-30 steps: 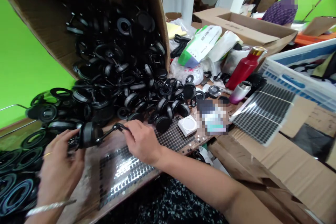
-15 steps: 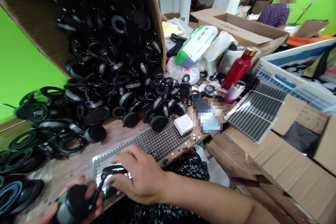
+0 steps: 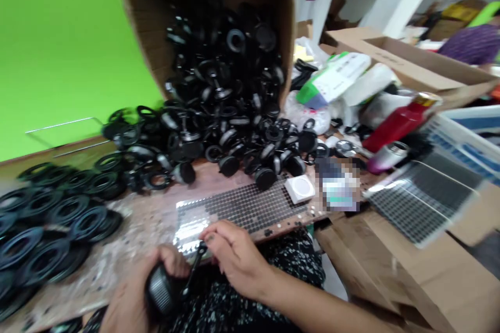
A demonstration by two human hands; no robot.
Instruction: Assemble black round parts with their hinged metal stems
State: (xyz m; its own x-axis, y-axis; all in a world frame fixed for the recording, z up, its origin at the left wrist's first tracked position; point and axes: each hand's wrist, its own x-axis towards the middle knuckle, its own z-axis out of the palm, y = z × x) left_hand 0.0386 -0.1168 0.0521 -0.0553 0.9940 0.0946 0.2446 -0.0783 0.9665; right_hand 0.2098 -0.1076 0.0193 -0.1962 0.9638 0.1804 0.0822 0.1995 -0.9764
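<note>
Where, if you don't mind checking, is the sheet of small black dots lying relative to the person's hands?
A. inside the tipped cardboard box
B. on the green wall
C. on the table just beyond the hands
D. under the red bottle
C: the sheet of small black dots lies flat on the table just past the right hand and the left hand, which holds a black cap.

Red bottle, white square box, tipped carton.

Lighting: bright, even, soft shadows. Glare: on foil sheet. Blur: strong motion smear rightward of sheet; edges warped.
</note>
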